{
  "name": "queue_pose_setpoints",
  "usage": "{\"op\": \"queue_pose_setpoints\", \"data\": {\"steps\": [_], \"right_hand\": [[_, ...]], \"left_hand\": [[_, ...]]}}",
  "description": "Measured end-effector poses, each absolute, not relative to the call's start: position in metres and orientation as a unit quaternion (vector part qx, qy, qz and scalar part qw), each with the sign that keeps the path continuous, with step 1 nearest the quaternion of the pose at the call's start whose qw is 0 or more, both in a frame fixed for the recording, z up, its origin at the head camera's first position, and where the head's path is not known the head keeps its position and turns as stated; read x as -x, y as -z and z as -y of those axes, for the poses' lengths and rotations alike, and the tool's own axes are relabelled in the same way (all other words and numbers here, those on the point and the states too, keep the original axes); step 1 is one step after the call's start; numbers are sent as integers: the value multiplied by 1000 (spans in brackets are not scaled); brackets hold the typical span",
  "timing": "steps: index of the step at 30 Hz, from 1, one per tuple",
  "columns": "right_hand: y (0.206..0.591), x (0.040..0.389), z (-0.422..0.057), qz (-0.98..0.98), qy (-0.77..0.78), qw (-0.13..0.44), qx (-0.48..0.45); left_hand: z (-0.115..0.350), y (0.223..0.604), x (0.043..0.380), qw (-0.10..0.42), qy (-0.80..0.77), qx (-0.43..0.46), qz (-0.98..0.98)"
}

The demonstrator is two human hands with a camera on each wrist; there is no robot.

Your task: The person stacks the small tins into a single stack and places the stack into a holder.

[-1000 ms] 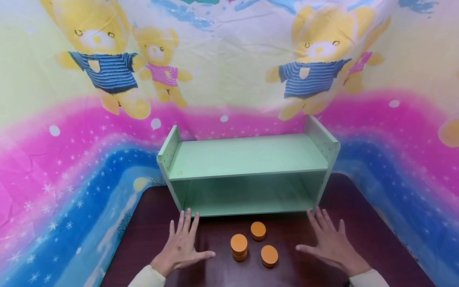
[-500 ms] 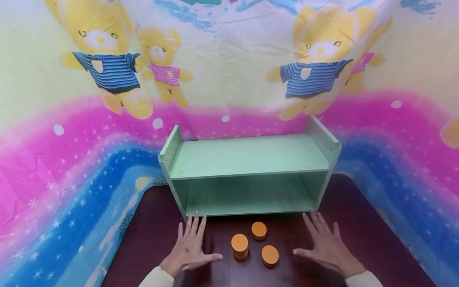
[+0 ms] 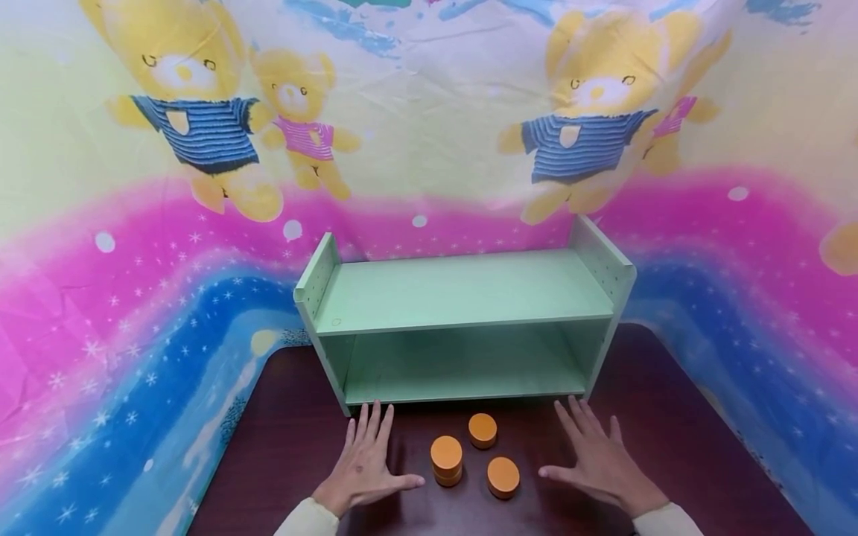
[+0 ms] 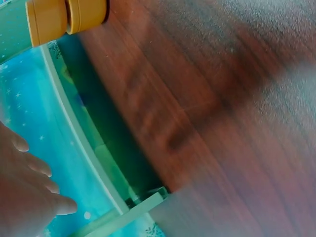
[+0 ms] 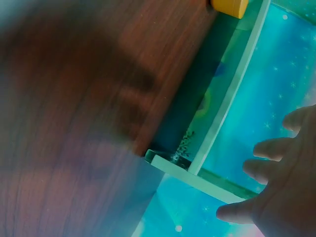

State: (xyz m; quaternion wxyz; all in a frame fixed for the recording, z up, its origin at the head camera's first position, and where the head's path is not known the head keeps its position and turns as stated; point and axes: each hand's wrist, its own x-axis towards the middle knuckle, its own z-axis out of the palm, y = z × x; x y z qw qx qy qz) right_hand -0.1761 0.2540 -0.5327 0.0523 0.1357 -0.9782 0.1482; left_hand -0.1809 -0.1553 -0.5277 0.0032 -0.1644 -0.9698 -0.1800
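Observation:
My left hand (image 3: 365,467) hovers over the table with fingers spread, its thumb pointing toward a stack of two orange round discs (image 3: 446,455). On the other side, my right hand (image 3: 601,467) has its fingers spread too, thumb toward a single orange disc (image 3: 503,477). Another orange disc (image 3: 482,431) sits farther back, near the shelf. Neither hand holds anything. In the left wrist view the left hand (image 4: 24,190) shows at the lower left, and two orange pieces (image 4: 88,16) at the top. The right wrist view has the right hand (image 5: 281,173) at lower right.
A pale green two-level shelf (image 3: 469,290) stands behind the discs on the dark reddish-brown table (image 3: 281,447). A cloth printed with bears (image 3: 415,149) hangs behind and along both sides.
Both hands have moved inward toward the orange discs, the left one to the right and the right one to the left. The discs have stayed in place.

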Motion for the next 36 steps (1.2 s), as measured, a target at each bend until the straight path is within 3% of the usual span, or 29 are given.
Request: {"op": "queue_pose_setpoints", "data": {"steps": [22,36], "right_hand": [[555,179,-242,964,-186,43,-183],[571,185,-231,946,-248,3,-207]], "left_hand": [[136,559,186,11,250,208,946],[122,572,188,-35,342,173,923]]}}
